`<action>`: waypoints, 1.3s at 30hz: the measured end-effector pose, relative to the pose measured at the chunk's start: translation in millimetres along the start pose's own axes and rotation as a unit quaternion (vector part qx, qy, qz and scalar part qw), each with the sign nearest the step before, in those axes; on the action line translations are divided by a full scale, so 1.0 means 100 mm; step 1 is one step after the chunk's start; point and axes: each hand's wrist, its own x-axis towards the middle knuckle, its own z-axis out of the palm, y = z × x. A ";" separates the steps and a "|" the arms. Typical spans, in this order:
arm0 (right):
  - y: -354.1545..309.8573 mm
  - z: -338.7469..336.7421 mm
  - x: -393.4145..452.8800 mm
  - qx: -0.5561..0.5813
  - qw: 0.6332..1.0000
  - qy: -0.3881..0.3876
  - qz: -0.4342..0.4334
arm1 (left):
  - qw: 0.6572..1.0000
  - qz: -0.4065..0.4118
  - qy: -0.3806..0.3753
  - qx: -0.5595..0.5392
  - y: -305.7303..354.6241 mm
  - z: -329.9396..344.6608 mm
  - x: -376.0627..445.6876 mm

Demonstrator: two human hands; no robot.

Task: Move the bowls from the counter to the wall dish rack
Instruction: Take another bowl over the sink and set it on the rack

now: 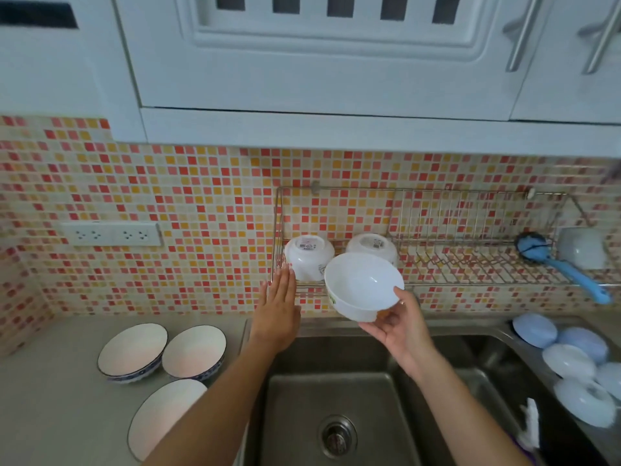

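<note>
My right hand [398, 326] grips a white bowl [363, 285] by its base and rim, held up just in front of the wire wall dish rack [470, 264]. Two white bowls [309, 255] [371, 245] sit upside down at the rack's left end. My left hand [277, 309] is raised with straight fingers, its fingertips near the rack's left corner and holding nothing. Three blue-rimmed bowls [132, 351] [194, 349] [164, 417] stand upright on the counter at the left; my left forearm partly covers the nearest one.
A steel sink [336, 408] lies below my arms. Several pale blue and white dishes [571, 364] are piled at its right. A blue brush [564, 267] and a white cup [581, 252] sit at the rack's right end. A wall socket [112, 234] is at the left; cabinets hang overhead.
</note>
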 end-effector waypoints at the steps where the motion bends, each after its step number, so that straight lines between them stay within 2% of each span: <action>1: -0.04 0.05 0.04 0.007 1.000 -0.004 -0.004 | 1.000 0.001 -0.007 -0.003 -0.01 0.00 0.00; 7: -0.29 0.47 0.28 -0.019 0.998 -0.014 -0.052 | 0.999 0.008 -0.040 -0.025 -0.03 -0.05 0.02; 11: -0.41 0.71 0.47 -0.103 0.990 0.005 -0.098 | 0.998 0.008 -0.050 -0.025 -0.02 -0.07 0.01; 15: -0.41 0.81 0.66 -0.205 0.962 0.021 -0.182 | 0.998 0.006 -0.050 -0.029 -0.02 -0.08 0.02; 17: -0.38 0.85 0.74 -0.318 0.913 0.031 -0.253 | 0.998 0.006 -0.053 -0.031 -0.02 -0.08 0.02; 20: -0.33 0.89 0.86 -0.481 0.809 0.024 -0.336 | 0.998 0.005 -0.060 -0.031 -0.02 -0.07 0.02; 23: -0.26 0.94 0.89 -0.591 0.703 -0.006 -0.396 | 0.998 0.005 -0.061 -0.025 -0.02 -0.06 0.01; 26: -0.17 0.96 0.95 -0.672 0.612 -0.060 -0.413 | 0.998 0.005 -0.062 -0.021 -0.02 -0.07 0.02; 31: -0.10 1.00 1.10 -0.773 0.472 -0.105 -0.410 | 0.998 0.002 -0.061 -0.017 0.00 -0.09 0.01; 33: -0.09 1.02 1.14 -0.788 0.447 -0.112 -0.408 | 0.998 -0.002 -0.063 -0.017 0.00 -0.09 0.01; 39: 0.04 1.02 1.28 -0.803 0.440 -0.125 -0.382 | 0.998 -0.005 -0.067 -0.017 0.02 -0.10 0.01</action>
